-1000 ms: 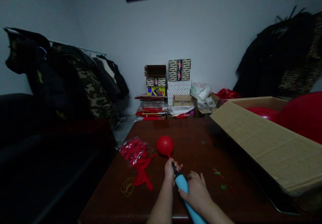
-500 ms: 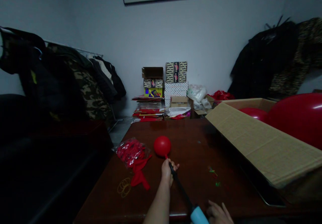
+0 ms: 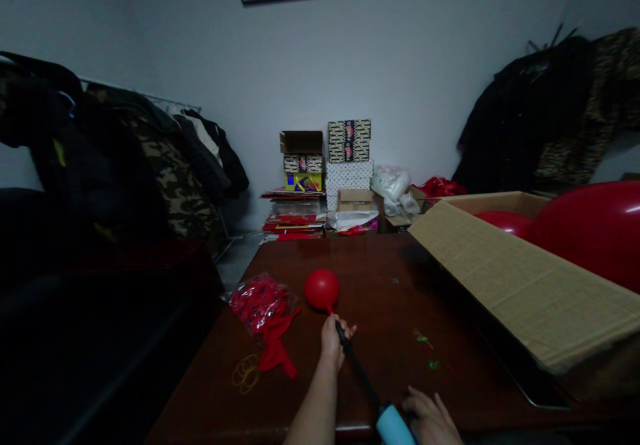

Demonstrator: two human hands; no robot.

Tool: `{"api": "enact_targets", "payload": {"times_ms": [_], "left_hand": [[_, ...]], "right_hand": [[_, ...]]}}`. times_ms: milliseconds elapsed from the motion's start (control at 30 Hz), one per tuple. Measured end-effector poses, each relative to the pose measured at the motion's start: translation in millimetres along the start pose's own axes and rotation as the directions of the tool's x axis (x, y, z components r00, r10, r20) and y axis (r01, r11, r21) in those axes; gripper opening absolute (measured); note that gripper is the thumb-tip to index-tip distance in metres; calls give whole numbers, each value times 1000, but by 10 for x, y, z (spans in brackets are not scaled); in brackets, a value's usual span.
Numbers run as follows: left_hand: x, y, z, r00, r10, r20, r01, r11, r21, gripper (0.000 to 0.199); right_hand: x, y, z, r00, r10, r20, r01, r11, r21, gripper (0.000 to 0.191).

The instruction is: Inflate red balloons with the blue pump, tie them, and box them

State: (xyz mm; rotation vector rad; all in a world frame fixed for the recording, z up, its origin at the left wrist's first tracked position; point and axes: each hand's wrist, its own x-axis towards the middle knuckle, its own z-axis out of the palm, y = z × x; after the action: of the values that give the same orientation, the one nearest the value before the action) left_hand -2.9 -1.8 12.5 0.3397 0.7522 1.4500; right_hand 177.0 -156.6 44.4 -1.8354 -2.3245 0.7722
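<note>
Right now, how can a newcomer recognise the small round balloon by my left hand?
Over the dark brown table, find your left hand gripping the pump. The balloon is just beyond that hand. It is a small red ball; balloons in the cardboard box look bigger, red pieces nearby lie flat.

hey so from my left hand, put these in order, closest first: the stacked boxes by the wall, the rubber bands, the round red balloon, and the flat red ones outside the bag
From your left hand:
1. Round red balloon, just beyond the fingers
2. Flat red balloons, to its left
3. Rubber bands, farther left
4. Stacked boxes, by the wall
</note>
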Motion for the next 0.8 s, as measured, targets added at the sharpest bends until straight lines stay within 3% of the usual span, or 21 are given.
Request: {"api": "enact_targets", "payload": {"times_ms": [167,300,500,633,800], "left_hand": [[-5,-7,-2,1000,-11,11,11,1000,17,26],[-6,1,-2,1000,-8,24,7,1000,10,25],[49,8,-29,999,-47,22,47,999,-19,25],[77,-27,-37,1000,-9,5,9,1000,0,25],[55,-40,-45,1000,22,0,-22,999,-25,22]], "right_hand": [[107,-304,-168,997,-20,-75,20,1000,2,50],[365,-549,-250,981,24,-195,-16,999,44,49],[715,-713,-261,972,68,-223,-60,997,43,49],[666,-687,-209,971,75,-229,-75,997,9,45],[397,-568,-183,975,47,-219,-52,998,-19,44]]}}
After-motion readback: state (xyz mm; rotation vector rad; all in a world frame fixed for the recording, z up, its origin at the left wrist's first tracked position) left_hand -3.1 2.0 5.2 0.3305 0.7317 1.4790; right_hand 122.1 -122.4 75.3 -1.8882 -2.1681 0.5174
